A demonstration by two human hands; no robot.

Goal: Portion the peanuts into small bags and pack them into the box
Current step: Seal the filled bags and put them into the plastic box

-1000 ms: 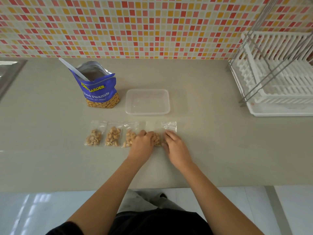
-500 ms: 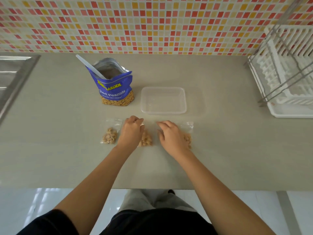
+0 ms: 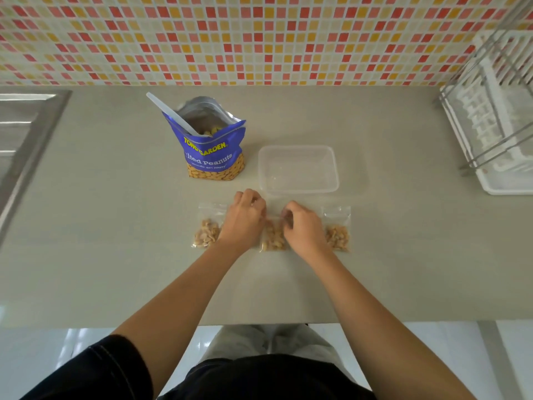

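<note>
A row of small clear bags of peanuts lies on the counter. One small bag (image 3: 207, 230) is at the left, a middle bag (image 3: 272, 239) is between my hands, and another (image 3: 337, 230) is at the right. My left hand (image 3: 245, 219) and my right hand (image 3: 302, 228) both have curled fingers pinching the top strip of the middle bag. My hands may hide other bags. Just behind them stands the clear plastic box (image 3: 298, 168), with nothing in it. The blue peanut bag (image 3: 215, 150) stands open to its left, with a white spoon (image 3: 170, 111) stuck in it.
A steel sink (image 3: 26, 134) lies at the far left. A white dish rack (image 3: 496, 119) with metal rails stands at the far right. The tiled wall (image 3: 259, 39) closes off the back, and the counter's front edge (image 3: 86, 324) runs near my body.
Both hands have shifted from lying over the bags to the top edge of the middle bag, with fingers now curled. The head view has shifted relative to the counter.
</note>
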